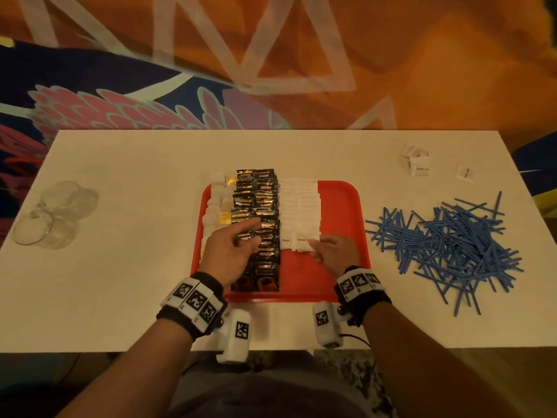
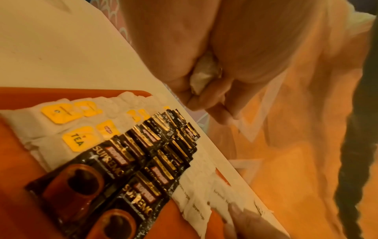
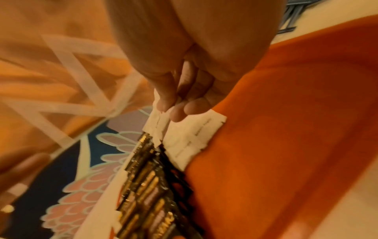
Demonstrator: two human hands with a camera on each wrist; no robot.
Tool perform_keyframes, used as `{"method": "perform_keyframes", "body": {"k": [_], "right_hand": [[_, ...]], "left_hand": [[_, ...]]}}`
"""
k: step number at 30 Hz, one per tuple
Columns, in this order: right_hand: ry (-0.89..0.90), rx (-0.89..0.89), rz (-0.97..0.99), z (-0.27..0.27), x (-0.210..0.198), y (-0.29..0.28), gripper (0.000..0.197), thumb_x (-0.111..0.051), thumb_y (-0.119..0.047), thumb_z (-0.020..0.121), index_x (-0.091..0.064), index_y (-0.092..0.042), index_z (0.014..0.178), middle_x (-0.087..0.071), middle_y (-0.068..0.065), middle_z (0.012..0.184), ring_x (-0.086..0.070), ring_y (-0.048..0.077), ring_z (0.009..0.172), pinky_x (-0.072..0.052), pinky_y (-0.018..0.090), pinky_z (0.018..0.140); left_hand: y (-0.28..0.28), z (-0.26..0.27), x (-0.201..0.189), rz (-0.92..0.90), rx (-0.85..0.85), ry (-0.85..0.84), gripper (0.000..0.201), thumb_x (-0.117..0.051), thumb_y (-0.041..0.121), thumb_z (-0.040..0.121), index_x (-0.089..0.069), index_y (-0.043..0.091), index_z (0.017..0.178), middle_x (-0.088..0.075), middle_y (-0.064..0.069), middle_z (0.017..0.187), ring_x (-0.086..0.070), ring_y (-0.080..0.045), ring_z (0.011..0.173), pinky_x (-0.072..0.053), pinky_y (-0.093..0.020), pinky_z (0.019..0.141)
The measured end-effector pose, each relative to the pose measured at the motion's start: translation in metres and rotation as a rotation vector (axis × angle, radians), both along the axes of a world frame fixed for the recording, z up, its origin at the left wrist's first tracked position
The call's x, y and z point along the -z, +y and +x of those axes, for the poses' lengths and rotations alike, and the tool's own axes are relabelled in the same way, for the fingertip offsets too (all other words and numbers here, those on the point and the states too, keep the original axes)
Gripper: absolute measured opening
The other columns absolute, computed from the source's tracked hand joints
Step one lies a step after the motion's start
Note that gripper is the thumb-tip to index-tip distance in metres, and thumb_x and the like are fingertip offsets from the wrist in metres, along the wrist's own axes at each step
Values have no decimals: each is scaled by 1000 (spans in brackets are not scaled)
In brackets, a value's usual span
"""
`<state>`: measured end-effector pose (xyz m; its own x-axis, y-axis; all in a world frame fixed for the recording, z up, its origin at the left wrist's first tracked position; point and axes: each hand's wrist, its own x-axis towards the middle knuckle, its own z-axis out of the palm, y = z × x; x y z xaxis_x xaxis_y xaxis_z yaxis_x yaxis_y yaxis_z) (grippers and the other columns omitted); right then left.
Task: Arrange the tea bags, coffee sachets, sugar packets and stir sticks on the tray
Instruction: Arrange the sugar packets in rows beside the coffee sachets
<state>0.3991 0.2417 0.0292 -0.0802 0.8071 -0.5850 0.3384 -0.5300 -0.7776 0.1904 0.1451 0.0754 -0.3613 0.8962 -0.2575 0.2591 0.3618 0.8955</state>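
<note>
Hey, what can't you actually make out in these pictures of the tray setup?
- What the left hand holds: left wrist view shows only a white scrap between curled fingers.
- Print on the sugar packets: too small in head view, blurred in right wrist view.
- Near tea bags: left hand covers them in head view.

Glossy foil coffee sachets (image 1: pixel 256 218), matt paper sugar packets (image 1: pixel 298 206), smooth plastic tray (image 1: pixel 340 206)

"TEA" is printed on the yellow paper tag (image 2: pixel 76 141) of a white tea bag. "SUPREMO" is read on the black foil coffee sachets (image 2: pixel 114 163). The small print on the white paper sugar packets (image 2: pixel 196 195) cannot be made out.
</note>
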Motion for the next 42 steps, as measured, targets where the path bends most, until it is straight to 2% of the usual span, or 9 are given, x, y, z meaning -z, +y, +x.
{"method": "perform_keyframes", "body": {"k": [5,7,12,16,21,25,30,37,42], "right_hand": [[-129,-80,-38,-11,38,-3,33,-72,-24,88,-64,-10,117,-74,3,80,-68,8,70,-49,17,62],[-143,-62,-47,-18,47,-5,32,-73,-24,87,-65,-12,115,-74,3,80,-70,10,72,-52,20,63],[-252,-67,-14,-37,58,-3,21,-72,-29,87,-66,-16,103,-71,-2,79,-63,3,63,-42,13,55],[-462,-92,39,-45,55,-3,24,-74,-38,84,-61,-18,89,-52,-12,75,-55,12,79,-34,20,55],[-538,-174,104,-45,54,0,26,-71,-37,86,-53,-19,92,-54,-8,80,-46,3,66,-29,19,50],[-535,-407,370,-52,53,0,5,-63,-17,92,-61,-16,96,-59,2,97,-57,17,91,-41,22,72],[-481,-552,374,-56,59,-4,26,-61,-10,93,-66,-20,116,-54,2,115,-51,18,111,-44,25,92],[-480,-484,402,-46,39,-4,29,-66,-18,89,-64,-27,117,-55,-5,115,-53,15,107,-46,29,88],[-272,-427,438,-48,-7,1,10,-68,-23,88,-67,-26,98,-61,-12,89,-53,1,78,-46,21,76]], "left_hand": [[-8,-21,0,-15,-19,-26,40,-69,13,92,-66,48,110,-65,22,122,-67,-17,89,-53,-30,92],[-10,-29,1,-21,-32,-30,42,-70,12,92,-66,50,107,-67,19,120,-69,-17,83,-56,-31,86],[-15,-42,4,-31,-70,-41,37,-71,11,91,-68,45,106,-72,14,109,-62,0,64,-49,-21,69],[-19,-49,8,-71,-86,-41,36,-70,13,92,-68,45,108,-73,10,104,-62,-5,67,-46,-18,63],[-18,-51,6,-86,-99,-66,35,-68,16,93,-67,48,105,-71,13,113,-67,-9,78,-47,-24,68],[-15,-51,10,-94,-151,-103,25,-66,15,94,-69,34,110,-71,9,109,-64,-8,69,-45,-19,59],[-10,-47,6,-115,-222,-245,22,-59,12,98,-67,16,118,-68,-7,107,-59,-5,59,-42,-17,46],[-3,-36,-2,-126,-306,-468,25,-46,29,105,-65,15,114,-70,-9,102,-64,-15,66,-37,-21,41],[12,-11,-20,-144,-337,-668,48,-34,50,103,-61,13,116,-73,-10,103,-72,-22,73,-42,-22,38]]}}
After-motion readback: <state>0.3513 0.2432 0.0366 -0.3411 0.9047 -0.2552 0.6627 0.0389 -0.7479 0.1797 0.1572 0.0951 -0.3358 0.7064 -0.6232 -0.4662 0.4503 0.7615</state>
